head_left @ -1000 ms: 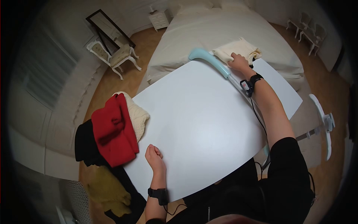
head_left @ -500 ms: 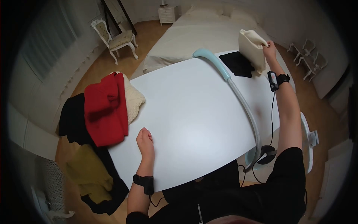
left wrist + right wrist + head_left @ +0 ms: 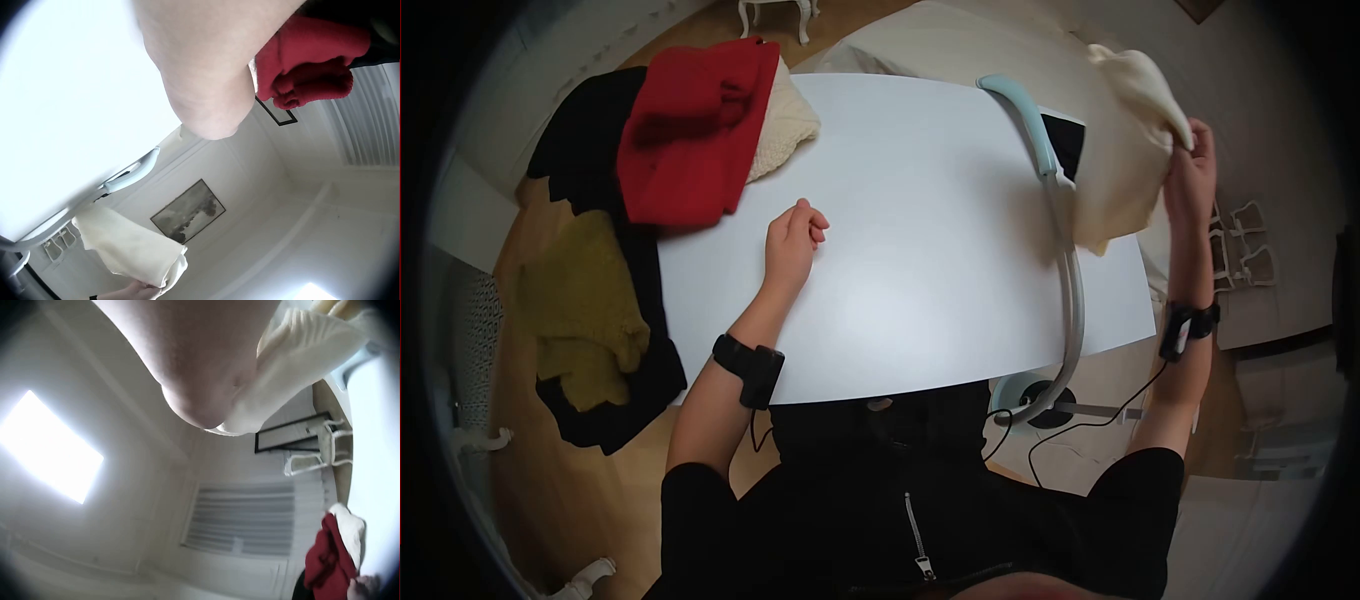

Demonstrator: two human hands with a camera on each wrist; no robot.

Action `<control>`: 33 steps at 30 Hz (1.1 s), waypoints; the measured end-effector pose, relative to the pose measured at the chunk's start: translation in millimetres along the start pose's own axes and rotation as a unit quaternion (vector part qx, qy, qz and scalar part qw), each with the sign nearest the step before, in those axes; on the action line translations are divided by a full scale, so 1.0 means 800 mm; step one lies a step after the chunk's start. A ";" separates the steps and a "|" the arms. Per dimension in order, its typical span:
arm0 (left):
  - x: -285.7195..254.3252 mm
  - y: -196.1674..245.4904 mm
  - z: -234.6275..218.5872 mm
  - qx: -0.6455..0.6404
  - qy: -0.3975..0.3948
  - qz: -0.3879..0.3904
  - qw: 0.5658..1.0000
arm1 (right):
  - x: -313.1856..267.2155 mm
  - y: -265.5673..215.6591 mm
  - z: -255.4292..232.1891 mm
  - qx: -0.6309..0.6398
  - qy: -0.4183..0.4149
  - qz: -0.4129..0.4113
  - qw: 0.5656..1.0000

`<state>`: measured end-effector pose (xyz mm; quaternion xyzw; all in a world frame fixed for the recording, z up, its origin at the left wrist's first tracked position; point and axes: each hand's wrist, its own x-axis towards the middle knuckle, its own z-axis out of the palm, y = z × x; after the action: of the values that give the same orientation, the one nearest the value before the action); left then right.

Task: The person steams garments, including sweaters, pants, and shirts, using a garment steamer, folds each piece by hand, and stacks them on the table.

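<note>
In the head view my right hand [image 3: 1192, 180] pinches a cream garment [image 3: 1125, 150] by its right edge. The cloth hangs raised over the right end of the white table [image 3: 900, 290], folded in layers. It also shows in the left wrist view as a pale hanging piece [image 3: 128, 247]. Part of a black cloth [image 3: 1064, 143] on the table shows behind it. A pale blue curved handle [image 3: 1022, 115] with a grey hose [image 3: 1072, 300] lies just left of the garment. My left hand [image 3: 790, 245], fingers loosely curled, holds nothing over the table's left side.
A red garment [image 3: 685, 140] and a cream knit [image 3: 785, 120] lie on the table's left end. Beside them hang an olive garment [image 3: 590, 300] and black clothing [image 3: 590, 130]. The hose runs over the front edge toward a round base [image 3: 1040, 400]. A bed [image 3: 970, 45] stands behind.
My right hand has lifted the cream garment off the far right of the table and brought it nearer, uncovering a black cloth. The left hand stays loosely curled; the head view has tilted down.
</note>
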<state>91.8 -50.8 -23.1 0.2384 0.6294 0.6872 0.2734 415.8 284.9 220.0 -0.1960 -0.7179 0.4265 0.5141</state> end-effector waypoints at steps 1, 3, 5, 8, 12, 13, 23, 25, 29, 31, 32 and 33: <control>-0.002 0.001 0.003 -0.006 -0.045 -0.012 0.999 | -0.033 0.005 0.044 0.019 -0.009 0.007 1.000; -0.004 0.002 0.007 -0.008 -0.046 -0.010 0.999 | -0.106 0.008 0.127 -0.014 -0.099 0.093 0.991; -0.003 0.003 0.007 0.000 -0.044 -0.001 0.999 | -0.174 0.034 0.192 0.036 -0.218 0.151 0.964; -0.003 -0.001 0.007 -0.020 -0.011 0.067 0.997 | -0.254 0.067 0.241 0.020 -0.365 0.222 0.904; -0.005 0.001 0.005 0.036 -0.070 0.108 0.991 | -0.286 0.037 0.244 -0.009 -0.471 0.119 0.874; -0.007 0.004 0.008 0.094 -0.083 0.129 0.984 | -0.282 0.019 0.237 0.007 -0.494 0.114 0.862; -0.042 0.040 0.030 0.399 -0.174 0.184 0.881 | -0.244 0.039 0.091 -0.417 -0.387 0.177 0.803; -0.042 0.059 0.028 0.422 -0.198 0.137 0.874 | -0.250 0.038 0.092 -0.471 -0.417 0.222 0.745; -0.070 0.071 0.006 0.391 -0.296 0.066 0.869 | -0.249 0.038 0.095 -0.402 -0.436 0.228 0.772; -0.094 0.082 -0.005 0.300 -0.392 0.018 0.870 | -0.252 0.048 0.103 -0.393 -0.435 0.140 0.798; -0.108 0.088 -0.003 0.267 -0.429 0.007 0.863 | -0.250 0.055 0.111 -0.384 -0.424 0.141 0.808; -0.118 0.093 0.000 0.281 -0.478 -0.001 0.832 | -0.245 0.064 0.121 -0.402 -0.435 0.127 0.796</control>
<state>155.3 -118.8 52.4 0.6031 0.5866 0.2801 0.4622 397.0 132.6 56.2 -0.2679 -0.9415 0.2013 -0.0360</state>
